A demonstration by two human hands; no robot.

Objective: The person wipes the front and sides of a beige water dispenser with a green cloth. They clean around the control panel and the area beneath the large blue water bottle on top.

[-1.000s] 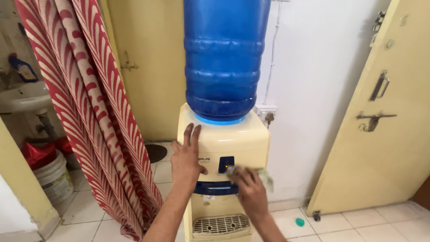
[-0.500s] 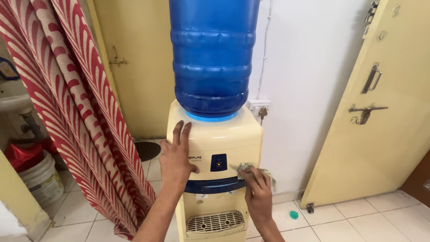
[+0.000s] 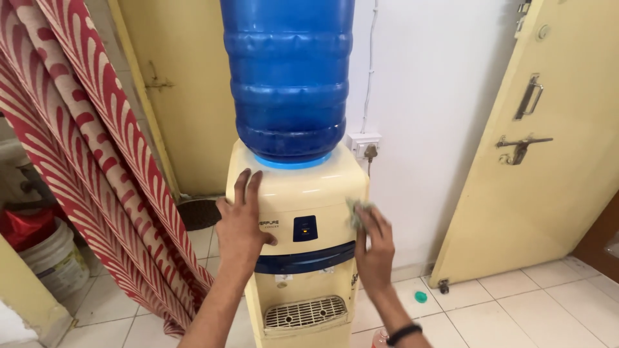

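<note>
A home passage; water dispenser (image 3: 303, 212), curtain (image 3: 84, 142), yellow doors (image 3: 554, 129), tiled floor (image 3: 516, 309)

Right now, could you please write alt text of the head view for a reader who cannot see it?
A right hand presses a cloth against the front right edge of a cream water dispenser, while the left hand rests flat on its front left. A blue bottle sits on top; a red patterned curtain hangs at left and a yellow door stands at right.

Tiled floor (image 3: 548, 309), pale, carrying: cream water dispenser (image 3: 303, 258) against the wall, white bucket (image 3: 55, 261) at far left, small green object (image 3: 420, 297) beside the door foot.
</note>
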